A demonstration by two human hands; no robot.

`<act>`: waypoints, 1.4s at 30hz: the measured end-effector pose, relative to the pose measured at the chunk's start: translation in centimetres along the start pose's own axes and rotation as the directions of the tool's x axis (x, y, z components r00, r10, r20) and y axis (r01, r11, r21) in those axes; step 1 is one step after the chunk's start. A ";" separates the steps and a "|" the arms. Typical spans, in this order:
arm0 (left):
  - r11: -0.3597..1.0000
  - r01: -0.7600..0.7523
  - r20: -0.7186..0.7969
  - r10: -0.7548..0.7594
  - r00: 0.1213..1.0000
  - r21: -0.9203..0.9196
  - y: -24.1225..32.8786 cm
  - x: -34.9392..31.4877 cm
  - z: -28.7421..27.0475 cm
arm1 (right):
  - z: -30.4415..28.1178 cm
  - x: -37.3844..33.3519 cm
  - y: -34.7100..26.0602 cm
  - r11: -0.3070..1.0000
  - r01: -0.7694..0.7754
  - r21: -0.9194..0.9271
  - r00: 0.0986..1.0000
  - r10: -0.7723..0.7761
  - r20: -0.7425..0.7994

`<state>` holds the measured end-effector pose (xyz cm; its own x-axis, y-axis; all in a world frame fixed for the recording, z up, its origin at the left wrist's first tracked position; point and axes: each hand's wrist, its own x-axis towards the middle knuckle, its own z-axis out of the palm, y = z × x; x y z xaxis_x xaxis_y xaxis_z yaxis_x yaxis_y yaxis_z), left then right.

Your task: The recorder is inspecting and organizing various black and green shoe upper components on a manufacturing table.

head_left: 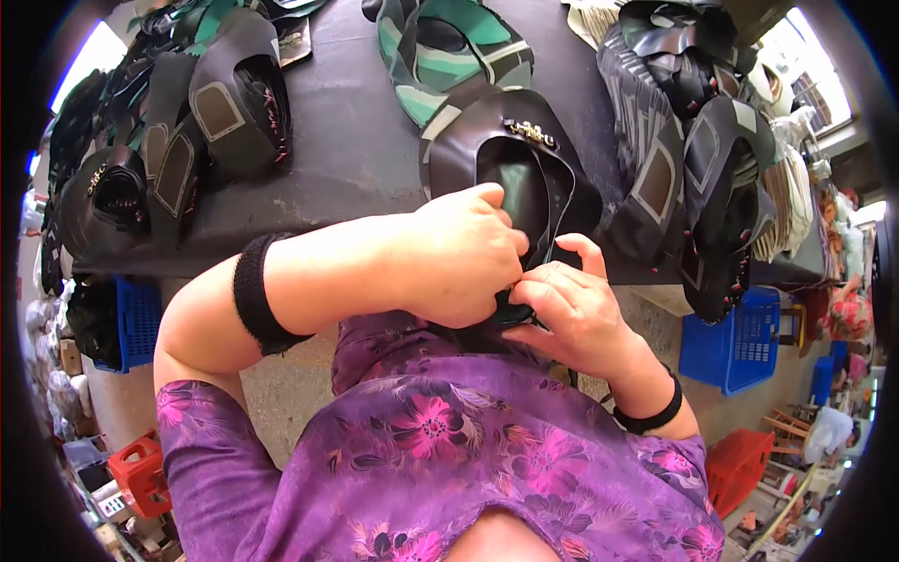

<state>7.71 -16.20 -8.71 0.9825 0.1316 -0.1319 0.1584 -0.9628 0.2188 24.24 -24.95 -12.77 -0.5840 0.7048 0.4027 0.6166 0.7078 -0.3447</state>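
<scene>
Both hands meet at the near edge of the dark worktable (pixel 356 159), just above the person's purple flowered top. Her left hand (pixel 464 258) is curled shut over the heel end of a dark brown shoe upper (pixel 524 169), thumb pressed against its inner lining, knuckles bunched toward me. Her right hand (pixel 571 314) pinches the same piece from below, index finger raised along the opening's edge, the other fingers folded under it, touching the left hand's fingertips. The shoe upper lies with its toe pointing away across the table, a small gold metal ornament (pixel 532 133) set on its vamp, while its near end hangs over the table edge into her grip. Each wrist wears a black band. Piles of similar dark uppers (pixel 698 140) crowd the right side of the table, more are stacked at the left (pixel 192 112), and green-and-white cut pieces (pixel 449 51) lie beyond. Blue plastic baskets (pixel 740 342) sit on the floor beneath, a red crate (pixel 140 473) at lower left.
</scene>
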 end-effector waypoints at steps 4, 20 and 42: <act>0.988 -0.049 0.114 0.066 0.991 -0.146 -1.0 0.2 -0.2 | 0.1 -0.5 0.5 0.999 -0.025 0.020 0.998 0.026 -0.065; 0.959 -0.142 -0.338 0.053 0.940 -0.245 -0.6 -2.6 1.5 | -2.2 2.1 1.9 0.993 0.011 0.115 0.985 -0.031 0.171; 0.909 0.015 -0.383 -0.190 0.904 -0.417 -1.6 -4.0 -1.4 | -3.3 4.4 1.6 0.904 -0.096 0.416 0.995 0.089 0.035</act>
<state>3.62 -14.85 -7.22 0.8955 0.3926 0.2096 0.1993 -0.7749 0.5998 24.40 -20.82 -8.74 -0.5452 0.7662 0.3401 0.3937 0.5922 -0.7030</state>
